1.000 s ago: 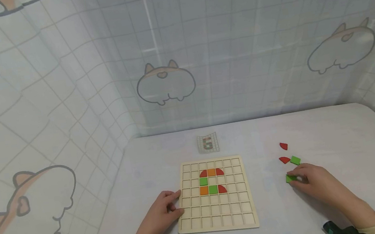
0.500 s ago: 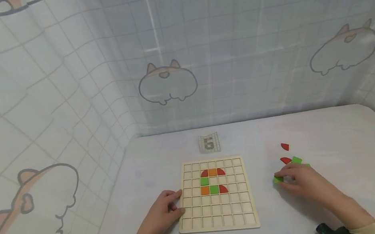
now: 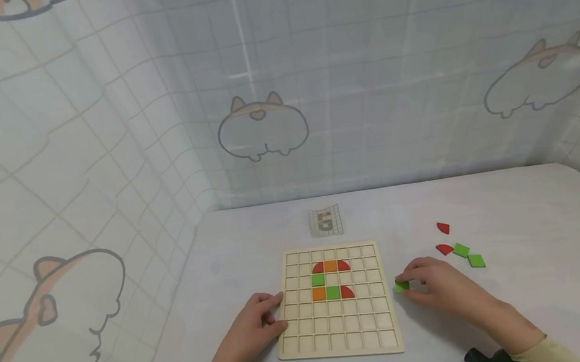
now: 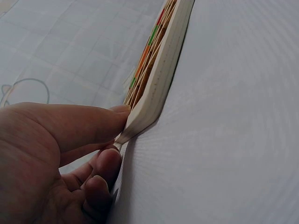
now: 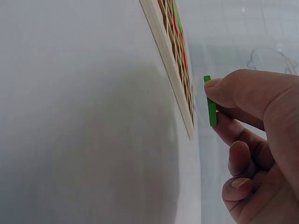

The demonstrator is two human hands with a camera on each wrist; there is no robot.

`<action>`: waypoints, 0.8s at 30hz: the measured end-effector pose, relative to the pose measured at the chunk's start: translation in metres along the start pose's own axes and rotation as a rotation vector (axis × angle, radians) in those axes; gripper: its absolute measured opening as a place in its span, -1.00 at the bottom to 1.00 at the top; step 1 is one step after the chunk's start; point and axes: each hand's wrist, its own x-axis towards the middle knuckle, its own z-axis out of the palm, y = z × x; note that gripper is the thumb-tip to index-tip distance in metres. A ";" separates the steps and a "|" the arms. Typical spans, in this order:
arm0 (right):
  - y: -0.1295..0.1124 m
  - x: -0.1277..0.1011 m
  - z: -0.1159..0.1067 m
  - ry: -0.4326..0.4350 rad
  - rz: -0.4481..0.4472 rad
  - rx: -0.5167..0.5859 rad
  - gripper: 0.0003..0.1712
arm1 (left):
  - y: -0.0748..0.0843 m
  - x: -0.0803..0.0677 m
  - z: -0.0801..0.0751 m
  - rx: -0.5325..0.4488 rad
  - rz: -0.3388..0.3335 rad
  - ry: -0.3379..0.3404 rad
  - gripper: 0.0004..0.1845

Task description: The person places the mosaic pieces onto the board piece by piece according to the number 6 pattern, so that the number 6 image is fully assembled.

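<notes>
Viewing from the head camera first, the right hand pinched a small green tile between thumb and fingertips, just beside the right edge of the wooden grid board and not yet over it. The tile was a thin flat square, held roughly level above the white tablecloth. The left hand rested on the board's left edge with fingers lightly curled against the rim. The board lay flat, its long axis running away from the person. Red quarter-round, orange and green pieces sat in its upper cells. Two loose red pieces and two loose green squares lay on the cloth to the right, well apart from the board. A small pattern card lay beyond the board's far edge.

From the left wrist camera, the left hand showed its thumb pressed on the corner of the board and a finger tucked under the edge; the grip was a light pinch on the pale, smooth-sawn rim.

From the right wrist camera, the right hand held the green tile edge-on, clamped between thumb tip and forefinger, the remaining fingers curled beneath. The tile stood near the board's side without touching it, its flat face parallel to the board's edge. Its surface looked matte and painted.
</notes>
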 end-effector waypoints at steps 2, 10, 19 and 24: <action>-0.005 0.003 0.003 -0.007 0.000 0.004 -0.74 | 0.000 0.000 0.000 -0.002 0.008 0.001 -0.36; -0.021 0.013 0.012 -0.045 -0.062 0.040 -0.72 | -0.001 0.000 0.001 0.001 -0.004 -0.001 -0.36; -0.040 0.026 0.025 -0.071 -0.192 0.072 -0.75 | -0.001 0.001 0.001 0.006 0.009 0.004 -0.37; -0.050 0.032 0.029 -0.096 -0.223 0.093 -0.76 | 0.001 0.000 0.001 0.016 -0.004 -0.003 -0.36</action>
